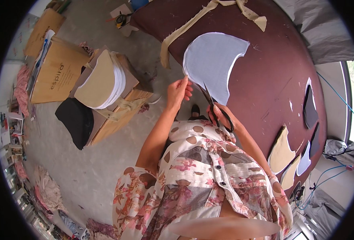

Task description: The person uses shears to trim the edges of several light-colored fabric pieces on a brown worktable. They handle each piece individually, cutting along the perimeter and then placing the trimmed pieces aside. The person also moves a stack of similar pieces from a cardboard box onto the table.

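A light blue curved panel (pixel 213 60) with a white edge lies near the front edge of the dark red table. My left hand (pixel 179 93) pinches the panel's lower left edge between thumb and finger, its other fingers curled. In my right hand (pixel 222 115) is a pair of black scissors (pixel 208 96), gripped by the handle loops. The scissors point up and to the left, their blades a little apart at the panel's lower edge. Whether the blades are touching the panel I cannot tell.
A frayed beige strip (pixel 193 25) lies along the far side of the dark red table (pixel 265 76). Several cut panels, including a beige one (pixel 281 150), rest at the table's right. On the left, cardboard boxes (pixel 59 76) carry a stack of beige panels (pixel 99 82) and a black piece (pixel 76 122).
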Action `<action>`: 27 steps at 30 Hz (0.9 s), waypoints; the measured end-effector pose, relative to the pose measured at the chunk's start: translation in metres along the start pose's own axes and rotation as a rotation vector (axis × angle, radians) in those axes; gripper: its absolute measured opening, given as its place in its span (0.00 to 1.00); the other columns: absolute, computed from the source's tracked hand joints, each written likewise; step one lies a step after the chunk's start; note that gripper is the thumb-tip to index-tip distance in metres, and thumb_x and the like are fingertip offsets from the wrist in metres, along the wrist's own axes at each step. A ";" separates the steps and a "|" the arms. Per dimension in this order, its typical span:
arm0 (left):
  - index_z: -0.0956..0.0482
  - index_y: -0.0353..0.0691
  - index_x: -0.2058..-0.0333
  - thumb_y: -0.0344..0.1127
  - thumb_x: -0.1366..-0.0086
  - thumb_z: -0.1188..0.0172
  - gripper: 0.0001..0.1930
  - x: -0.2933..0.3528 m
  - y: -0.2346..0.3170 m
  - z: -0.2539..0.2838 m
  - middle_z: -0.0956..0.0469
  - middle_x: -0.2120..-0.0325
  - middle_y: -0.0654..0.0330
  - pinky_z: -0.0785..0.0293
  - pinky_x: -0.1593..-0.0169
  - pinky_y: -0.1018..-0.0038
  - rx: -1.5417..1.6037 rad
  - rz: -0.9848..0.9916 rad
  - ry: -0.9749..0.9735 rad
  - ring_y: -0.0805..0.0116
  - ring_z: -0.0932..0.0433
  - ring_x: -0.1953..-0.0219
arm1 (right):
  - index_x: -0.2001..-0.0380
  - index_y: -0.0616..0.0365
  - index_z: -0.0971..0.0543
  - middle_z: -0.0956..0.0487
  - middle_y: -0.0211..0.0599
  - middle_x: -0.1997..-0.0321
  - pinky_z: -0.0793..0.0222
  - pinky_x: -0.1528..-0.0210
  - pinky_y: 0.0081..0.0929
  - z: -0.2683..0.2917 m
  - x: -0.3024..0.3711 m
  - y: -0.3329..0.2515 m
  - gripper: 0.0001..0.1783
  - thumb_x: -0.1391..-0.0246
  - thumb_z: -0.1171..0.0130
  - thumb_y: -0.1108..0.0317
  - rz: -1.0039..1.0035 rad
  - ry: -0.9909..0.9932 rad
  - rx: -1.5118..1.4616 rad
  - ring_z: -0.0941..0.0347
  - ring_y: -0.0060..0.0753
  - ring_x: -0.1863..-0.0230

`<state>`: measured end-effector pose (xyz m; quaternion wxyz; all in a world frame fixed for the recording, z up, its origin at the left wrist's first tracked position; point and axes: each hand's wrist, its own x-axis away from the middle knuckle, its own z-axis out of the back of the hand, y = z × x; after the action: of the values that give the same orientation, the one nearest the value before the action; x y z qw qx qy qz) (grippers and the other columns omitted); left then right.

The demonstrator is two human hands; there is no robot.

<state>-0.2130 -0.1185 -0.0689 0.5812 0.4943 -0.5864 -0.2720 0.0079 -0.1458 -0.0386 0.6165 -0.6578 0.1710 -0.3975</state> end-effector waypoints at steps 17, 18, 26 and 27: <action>0.27 0.35 0.71 0.38 0.40 0.40 0.11 -0.003 0.008 -0.005 0.27 0.83 0.63 0.43 0.87 0.86 -0.051 -0.052 -0.008 0.82 0.35 0.88 | 0.67 0.63 0.30 0.34 0.29 0.81 0.38 0.77 0.22 -0.001 -0.007 0.004 0.33 0.41 0.64 0.38 -0.099 -0.046 0.076 0.36 0.21 0.82; 0.27 0.35 0.71 0.38 0.40 0.41 0.11 -0.003 0.007 -0.004 0.27 0.83 0.63 0.42 0.87 0.85 -0.059 -0.050 -0.011 0.82 0.34 0.87 | 0.67 0.62 0.31 0.35 0.28 0.81 0.38 0.78 0.21 -0.003 -0.012 0.003 0.32 0.40 0.64 0.39 -0.093 -0.038 0.077 0.36 0.21 0.82; 0.29 0.36 0.69 0.37 0.36 0.47 0.09 -0.003 0.003 -0.004 0.27 0.80 0.62 0.39 0.85 0.84 -0.040 -0.022 -0.066 0.81 0.32 0.85 | 0.71 0.65 0.29 0.29 0.40 0.81 0.35 0.74 0.31 -0.005 -0.033 -0.004 0.36 0.42 0.64 0.36 -0.106 0.058 0.205 0.32 0.34 0.80; 0.29 0.36 0.69 0.37 0.36 0.48 0.09 -0.003 0.002 -0.004 0.27 0.80 0.62 0.39 0.85 0.84 -0.037 -0.022 -0.070 0.81 0.32 0.84 | 0.72 0.65 0.29 0.29 0.42 0.80 0.34 0.72 0.33 -0.006 -0.034 -0.004 0.36 0.42 0.64 0.37 -0.083 0.076 0.231 0.31 0.37 0.79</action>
<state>-0.2102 -0.1139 -0.0675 0.5664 0.4803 -0.5956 -0.3063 -0.0184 -0.1247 -0.0460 0.6644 -0.5732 0.1199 -0.4644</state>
